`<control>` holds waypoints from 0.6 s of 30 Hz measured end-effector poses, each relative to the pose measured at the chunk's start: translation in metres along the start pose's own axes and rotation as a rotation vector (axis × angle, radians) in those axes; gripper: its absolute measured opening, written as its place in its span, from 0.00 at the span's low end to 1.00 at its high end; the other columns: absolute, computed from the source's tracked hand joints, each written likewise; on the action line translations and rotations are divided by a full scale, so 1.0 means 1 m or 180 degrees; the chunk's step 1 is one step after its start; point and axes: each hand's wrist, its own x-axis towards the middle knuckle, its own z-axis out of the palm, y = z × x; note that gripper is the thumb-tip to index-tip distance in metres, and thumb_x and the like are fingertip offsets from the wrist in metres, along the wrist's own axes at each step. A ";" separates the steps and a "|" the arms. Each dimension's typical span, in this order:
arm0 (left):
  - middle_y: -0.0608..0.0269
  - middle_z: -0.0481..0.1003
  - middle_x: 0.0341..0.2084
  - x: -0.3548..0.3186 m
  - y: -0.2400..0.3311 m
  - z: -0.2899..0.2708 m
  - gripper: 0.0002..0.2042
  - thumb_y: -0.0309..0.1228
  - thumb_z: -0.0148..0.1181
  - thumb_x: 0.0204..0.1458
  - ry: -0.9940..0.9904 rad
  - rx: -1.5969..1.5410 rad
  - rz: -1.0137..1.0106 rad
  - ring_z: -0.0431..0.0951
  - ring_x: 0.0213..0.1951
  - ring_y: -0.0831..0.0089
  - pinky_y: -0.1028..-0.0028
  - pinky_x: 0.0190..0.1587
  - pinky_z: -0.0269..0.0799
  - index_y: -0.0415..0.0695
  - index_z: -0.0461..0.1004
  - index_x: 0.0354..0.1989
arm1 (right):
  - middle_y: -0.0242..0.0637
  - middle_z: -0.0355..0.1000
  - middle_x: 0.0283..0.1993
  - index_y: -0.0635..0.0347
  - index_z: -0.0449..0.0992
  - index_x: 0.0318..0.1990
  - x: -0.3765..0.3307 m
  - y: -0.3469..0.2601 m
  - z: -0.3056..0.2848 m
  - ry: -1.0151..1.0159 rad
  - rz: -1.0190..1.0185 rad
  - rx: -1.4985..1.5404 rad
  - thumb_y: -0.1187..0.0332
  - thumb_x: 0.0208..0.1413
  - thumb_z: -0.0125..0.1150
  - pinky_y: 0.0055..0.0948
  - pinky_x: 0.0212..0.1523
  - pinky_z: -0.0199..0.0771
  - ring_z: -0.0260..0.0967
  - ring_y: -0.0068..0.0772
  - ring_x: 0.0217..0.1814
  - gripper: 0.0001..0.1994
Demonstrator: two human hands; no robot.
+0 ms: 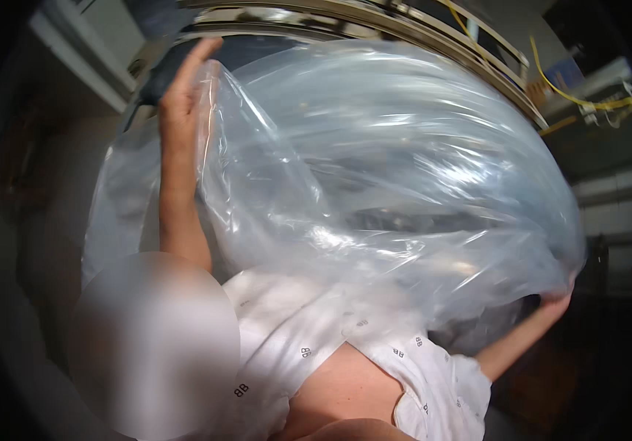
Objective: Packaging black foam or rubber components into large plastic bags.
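A large piece of clear plastic film [419, 140] billows across the view, shiny and creased, between my spread arms. My left hand [186, 84] is raised at the upper left, with a fold of the film caught at its fingers. One finger stretches past the film's edge, and another part of the hand shows through the plastic. At the far right, my right hand [557, 300] is closed on the film's lower edge, its fingers blurred. The film's near part hangs against my white patterned shirt [294, 338]. Whether it is a bag or a single sheet, I cannot tell.
Behind the film runs a long metal-edged frame [404, 22], with a dark surface [242, 50] below it. A yellow cable [580, 97] hangs at the upper right. A pale upright panel [84, 55] stands at the upper left.
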 end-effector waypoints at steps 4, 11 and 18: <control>0.70 0.73 0.33 -0.048 -0.037 0.093 0.13 0.33 0.47 0.59 -0.2031 -0.0500 -0.0945 0.68 0.32 0.80 0.80 0.38 0.65 0.43 0.73 0.47 | 0.49 0.70 0.49 0.68 0.70 0.49 -0.057 -0.194 -0.279 0.0845 -0.1348 -0.2468 0.59 0.61 0.43 0.34 0.54 0.65 0.68 0.42 0.50 0.20; 0.56 0.67 0.15 -0.055 -0.001 0.237 0.13 0.38 0.50 0.55 -0.2379 -0.0281 0.0002 0.67 0.20 0.66 0.70 0.27 0.63 0.40 0.72 0.30 | 0.51 0.68 0.52 0.69 0.70 0.50 -0.161 -0.180 -0.177 0.1730 -0.1942 -0.7529 0.55 0.61 0.44 0.29 0.55 0.62 0.67 0.44 0.53 0.23; 0.66 0.66 0.17 -0.039 0.048 0.248 0.11 0.34 0.52 0.55 -0.2398 -0.0321 0.0574 0.62 0.21 0.82 0.77 0.25 0.60 0.39 0.74 0.31 | 0.41 0.61 0.60 0.60 0.67 0.55 -0.118 0.034 0.094 -0.1612 -0.2419 -0.3435 0.75 0.48 0.59 0.33 0.58 0.61 0.60 0.39 0.61 0.23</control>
